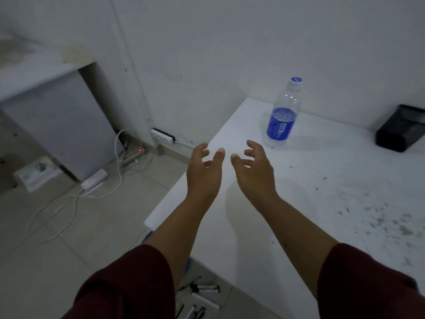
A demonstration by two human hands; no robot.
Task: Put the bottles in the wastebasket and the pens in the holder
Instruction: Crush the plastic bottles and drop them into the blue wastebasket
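Observation:
A clear plastic bottle (283, 113) with a blue label and a blue-and-white cap stands upright near the far left corner of the white table (322, 203). Both hands are stretched out over the table's left part, palms facing each other. My left hand (203, 172) hovers at the table's left edge, fingers apart and empty. My right hand (254, 166) is beside it, also open and empty, a short way in front of the bottle. A black mesh container (401, 128) lies tilted at the far right. Several pens and markers (202, 295) lie on the floor under the table's near edge.
The table stands against a white wall. On the tiled floor to the left are a power strip with a red light (133, 155), white cables (76, 199), a wall socket strip (162, 136) and a grey cabinet (62, 125). The table's right part is speckled with dark marks.

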